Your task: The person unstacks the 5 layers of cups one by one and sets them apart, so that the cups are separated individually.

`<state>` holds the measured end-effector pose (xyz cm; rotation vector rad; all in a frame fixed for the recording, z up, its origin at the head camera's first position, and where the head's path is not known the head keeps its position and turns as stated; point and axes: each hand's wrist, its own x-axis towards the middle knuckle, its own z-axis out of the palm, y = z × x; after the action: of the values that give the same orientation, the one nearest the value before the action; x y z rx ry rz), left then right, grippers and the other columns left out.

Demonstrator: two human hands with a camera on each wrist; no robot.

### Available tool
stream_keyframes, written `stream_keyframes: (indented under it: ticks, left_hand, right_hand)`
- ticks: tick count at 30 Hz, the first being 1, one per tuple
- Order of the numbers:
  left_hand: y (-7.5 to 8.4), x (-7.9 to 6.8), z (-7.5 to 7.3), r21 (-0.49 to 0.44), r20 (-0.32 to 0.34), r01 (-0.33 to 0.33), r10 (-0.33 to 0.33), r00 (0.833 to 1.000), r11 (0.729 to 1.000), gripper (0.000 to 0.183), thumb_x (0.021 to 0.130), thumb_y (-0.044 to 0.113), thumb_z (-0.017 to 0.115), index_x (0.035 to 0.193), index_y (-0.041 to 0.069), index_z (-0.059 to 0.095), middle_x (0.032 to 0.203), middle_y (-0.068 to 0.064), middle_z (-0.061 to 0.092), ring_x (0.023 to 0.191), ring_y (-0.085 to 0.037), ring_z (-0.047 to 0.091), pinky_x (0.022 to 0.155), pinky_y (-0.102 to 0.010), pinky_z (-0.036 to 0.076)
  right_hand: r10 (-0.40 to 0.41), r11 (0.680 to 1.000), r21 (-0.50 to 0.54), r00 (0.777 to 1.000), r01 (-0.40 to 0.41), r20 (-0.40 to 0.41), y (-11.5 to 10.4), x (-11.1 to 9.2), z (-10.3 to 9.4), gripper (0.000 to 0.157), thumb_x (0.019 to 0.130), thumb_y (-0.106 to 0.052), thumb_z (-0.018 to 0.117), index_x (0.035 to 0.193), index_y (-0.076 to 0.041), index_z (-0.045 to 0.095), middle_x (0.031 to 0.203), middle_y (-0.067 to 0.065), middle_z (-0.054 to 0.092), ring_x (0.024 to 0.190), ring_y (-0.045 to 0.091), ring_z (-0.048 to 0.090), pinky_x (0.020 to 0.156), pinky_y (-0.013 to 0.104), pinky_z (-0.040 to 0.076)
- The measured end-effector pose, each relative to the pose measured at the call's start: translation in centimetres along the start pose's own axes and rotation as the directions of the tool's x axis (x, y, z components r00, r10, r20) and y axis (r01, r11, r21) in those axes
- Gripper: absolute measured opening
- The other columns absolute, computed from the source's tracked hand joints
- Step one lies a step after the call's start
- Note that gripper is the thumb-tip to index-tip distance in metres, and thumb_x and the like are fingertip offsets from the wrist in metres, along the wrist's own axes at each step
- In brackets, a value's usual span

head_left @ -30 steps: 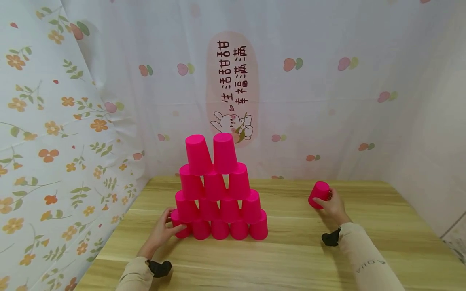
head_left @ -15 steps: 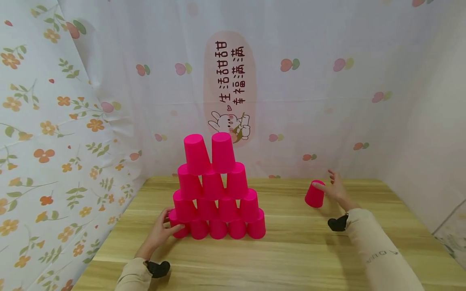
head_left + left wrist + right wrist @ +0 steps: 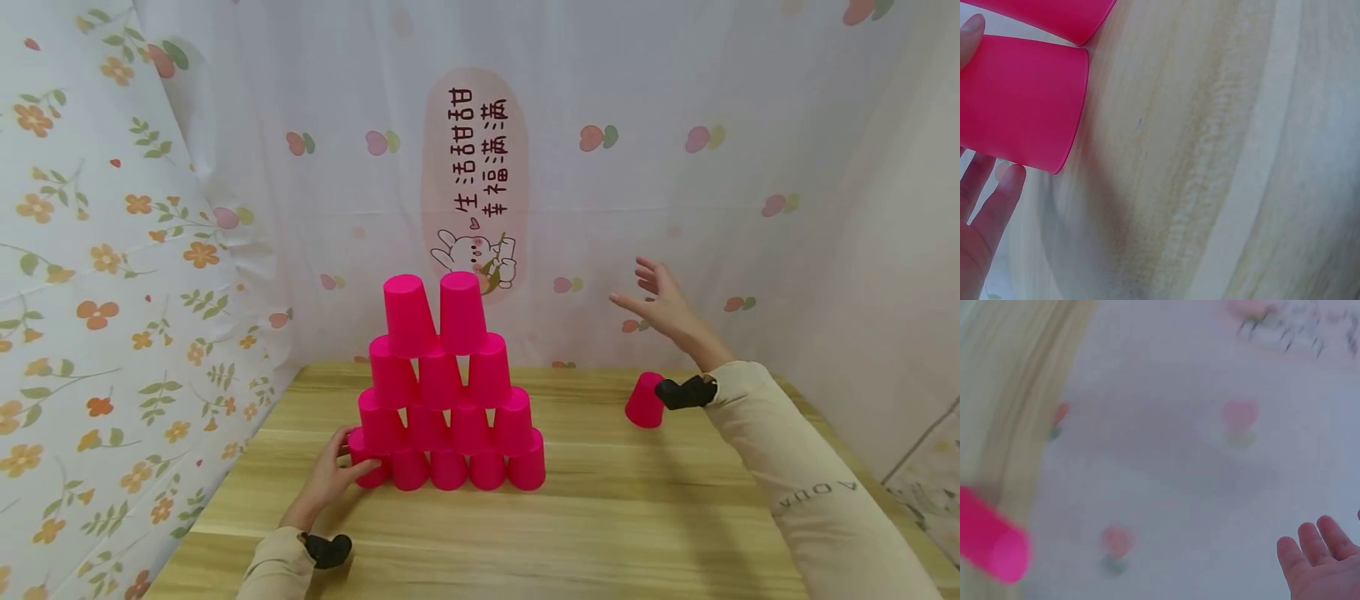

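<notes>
A stack of pink cups [image 3: 442, 379], all upside down, rises from the table in rows: several at the bottom, then fewer, with two on top. My left hand [image 3: 330, 475] holds the leftmost bottom-row cup [image 3: 1019, 100], thumb on the near side and fingers on the other. Raised in the air to the right, before the curtain, is my right hand [image 3: 663, 304], with spread fingers and nothing in its grasp. Below it, near the table's back, stands a single upside-down pink cup [image 3: 642, 402], partly covered by the black wrist device.
The wood-grain table [image 3: 480, 542] ends at a white printed curtain [image 3: 637, 192] with lettering and a rabbit picture. A flowered cloth [image 3: 105, 333] hangs along the left side. Black wrist devices [image 3: 327, 550] sit at both cuffs.
My right hand has let go of the single cup and lifted up, leaving it standing near the table's back. The left hand has kept its place at the stack.
</notes>
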<state>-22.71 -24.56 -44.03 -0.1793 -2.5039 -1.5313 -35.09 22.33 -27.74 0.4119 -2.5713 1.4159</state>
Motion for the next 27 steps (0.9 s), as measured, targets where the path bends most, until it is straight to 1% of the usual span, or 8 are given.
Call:
stream_keyframes:
  ticks: [3, 7, 10, 13, 16, 19, 24, 27]
  left_hand:
    - [0.1, 0.0, 0.1, 0.000, 0.009, 0.011, -0.011, 1.000, 1.000, 0.046, 0.073, -0.003, 0.069, 0.112, -0.005, 0.046, 0.104, -0.022, 0.053, 0.096, -0.041, 0.049, 0.076, -0.045, 0.043]
    - [-1.2, 0.4, 0.2, -0.027, 0.010, 0.019, -0.018, 1.000, 0.999, 0.048, 0.072, -0.001, 0.071, 0.113, -0.003, 0.047, 0.104, -0.021, 0.053, 0.096, -0.040, 0.049, 0.072, -0.041, 0.045]
    - [-2.4, 0.6, 0.4, -0.031, 0.008, 0.030, -0.030, 1.000, 0.999, 0.050, 0.071, 0.002, 0.072, 0.115, 0.000, 0.047, 0.106, -0.019, 0.054, 0.097, -0.037, 0.050, 0.070, -0.036, 0.046]
    - [-3.1, 0.8, 0.4, -0.023, 0.004, 0.032, -0.032, 0.999, 0.999, 0.052, 0.071, 0.005, 0.073, 0.116, 0.001, 0.047, 0.107, -0.017, 0.053, 0.098, -0.035, 0.050, 0.070, -0.034, 0.046]
    - [-3.2, 0.9, 0.3, -0.022, 0.005, 0.030, -0.030, 1.000, 0.999, 0.052, 0.072, 0.006, 0.073, 0.116, 0.001, 0.047, 0.108, -0.018, 0.053, 0.100, -0.036, 0.049, 0.071, -0.034, 0.046]
    - [-3.2, 1.0, 0.2, -0.013, 0.010, 0.032, -0.032, 0.999, 0.999, 0.051, 0.072, 0.007, 0.072, 0.116, 0.002, 0.046, 0.108, -0.018, 0.052, 0.101, -0.036, 0.048, 0.072, -0.035, 0.046]
    - [-3.2, 1.1, 0.3, -0.008, 0.012, 0.030, -0.030, 0.999, 1.000, 0.051, 0.072, 0.007, 0.072, 0.116, 0.001, 0.046, 0.108, -0.017, 0.053, 0.100, -0.035, 0.049, 0.074, -0.037, 0.046]
    - [-3.5, 1.1, 0.4, -0.019, 0.017, 0.031, -0.031, 0.999, 0.999, 0.051, 0.073, 0.006, 0.072, 0.117, 0.001, 0.046, 0.107, -0.017, 0.053, 0.099, -0.034, 0.050, 0.076, -0.038, 0.046]
  right_hand:
    - [-0.079, 0.996, 0.036, 0.996, 0.078, 0.030, -2.8, 0.8, 1.0, 0.081, 0.081, -0.030, 0.064, 0.140, -0.008, 0.014, 0.141, 0.019, 0.022, 0.127, 0.034, 0.022, 0.099, 0.051, 0.022]
    - [-0.175, 0.982, 0.082, 0.981, 0.168, 0.089, -6.8, 1.2, 2.6, 0.074, 0.083, -0.026, 0.063, 0.139, -0.009, 0.018, 0.140, 0.016, 0.026, 0.127, 0.030, 0.025, 0.101, 0.046, 0.021]
    - [-0.217, 0.973, 0.113, 0.964, 0.201, 0.153, -9.3, 1.1, 4.1, 0.070, 0.083, -0.025, 0.062, 0.138, -0.013, 0.021, 0.139, 0.011, 0.029, 0.127, 0.025, 0.027, 0.102, 0.044, 0.022]
    - [-0.253, 0.961, 0.165, 0.944, 0.220, 0.214, -11.1, 0.8, 5.7, 0.069, 0.083, -0.023, 0.062, 0.138, -0.014, 0.023, 0.137, 0.009, 0.032, 0.125, 0.023, 0.030, 0.101, 0.042, 0.024]
    - [-0.275, 0.953, 0.204, 0.923, 0.224, 0.270, -12.3, 0.5, 7.2, 0.068, 0.082, -0.021, 0.062, 0.138, -0.013, 0.023, 0.137, 0.010, 0.034, 0.124, 0.023, 0.032, 0.100, 0.042, 0.026]
    - [-0.272, 0.949, 0.243, 0.909, 0.200, 0.316, -12.9, 0.3, 8.6, 0.069, 0.082, -0.019, 0.062, 0.138, -0.012, 0.022, 0.136, 0.011, 0.035, 0.123, 0.024, 0.034, 0.099, 0.042, 0.028]
    - [-0.277, 0.943, 0.278, 0.893, 0.182, 0.356, -13.2, 0.2, 10.4, 0.070, 0.081, -0.016, 0.063, 0.138, -0.012, 0.023, 0.134, 0.009, 0.037, 0.120, 0.024, 0.036, 0.099, 0.041, 0.029]
    - [-0.277, 0.945, 0.273, 0.884, 0.179, 0.377, -12.9, 0.1, 11.3, 0.071, 0.079, -0.017, 0.064, 0.137, -0.013, 0.024, 0.133, 0.007, 0.036, 0.120, 0.023, 0.035, 0.098, 0.041, 0.030]
